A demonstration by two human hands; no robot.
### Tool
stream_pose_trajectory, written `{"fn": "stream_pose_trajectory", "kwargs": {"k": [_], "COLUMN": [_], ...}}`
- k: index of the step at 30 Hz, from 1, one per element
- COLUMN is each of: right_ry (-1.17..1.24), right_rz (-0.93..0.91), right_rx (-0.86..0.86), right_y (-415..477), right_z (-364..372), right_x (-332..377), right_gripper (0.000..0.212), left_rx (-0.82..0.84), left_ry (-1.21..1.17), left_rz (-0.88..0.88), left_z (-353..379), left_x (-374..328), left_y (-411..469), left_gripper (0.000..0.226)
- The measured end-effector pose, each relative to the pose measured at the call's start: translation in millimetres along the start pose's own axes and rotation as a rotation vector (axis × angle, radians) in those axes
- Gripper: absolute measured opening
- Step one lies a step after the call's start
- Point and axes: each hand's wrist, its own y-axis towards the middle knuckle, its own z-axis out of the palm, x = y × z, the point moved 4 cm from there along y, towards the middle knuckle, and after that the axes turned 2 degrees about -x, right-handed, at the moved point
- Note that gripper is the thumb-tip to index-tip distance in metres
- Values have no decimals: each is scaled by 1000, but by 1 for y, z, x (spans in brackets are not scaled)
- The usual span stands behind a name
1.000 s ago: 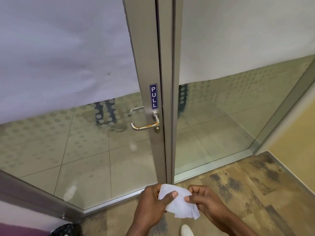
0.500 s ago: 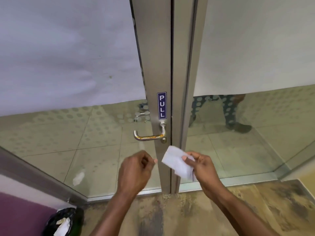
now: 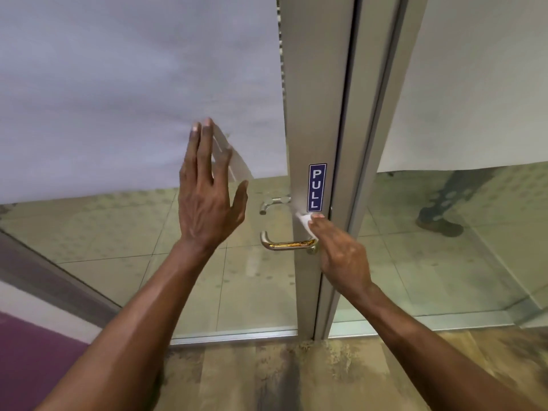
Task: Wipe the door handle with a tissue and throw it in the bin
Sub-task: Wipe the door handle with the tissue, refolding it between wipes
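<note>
right hand (image 3: pixel 345 259) pinches tissue (image 3: pixel 304 221)

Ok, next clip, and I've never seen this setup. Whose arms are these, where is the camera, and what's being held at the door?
There is no machine here. A person wears one wide-angle camera on the head, looking forward and down, so you see their own two bare arms. The left hand is open and flat, raised in front of the glass door. The right hand pinches a white tissue against the metal frame, just above the brass door handle and below the blue PULL sign. No bin shows in this picture.
</note>
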Motion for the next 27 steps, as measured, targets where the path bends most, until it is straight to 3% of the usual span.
{"fn": "stream_pose_trajectory", "kwargs": {"k": [4,9,18,21,27], "right_ry": [-129,-119,-154,-145,-218], "right_rz": [-77,-62,259,325,372], "right_rx": [198,334,198,101,111], "right_y": [-13,-24,-40,-44,-37], "right_z": [19,26,50,59,77], "right_x": [-2,-3,34,48,79], "right_gripper": [73,88,77,76,81], "left_rx": [14,-30,-26,-27,-18], "left_ry": [29,87,24,31,59], "left_rz": [40,85,97,110,121], "left_z": [20,39,56,57,61], "left_x": [25,54,63,65,69], "left_y": [5,-2,-3,-3,-3], "left_gripper": [88,106,111,112,112]}}
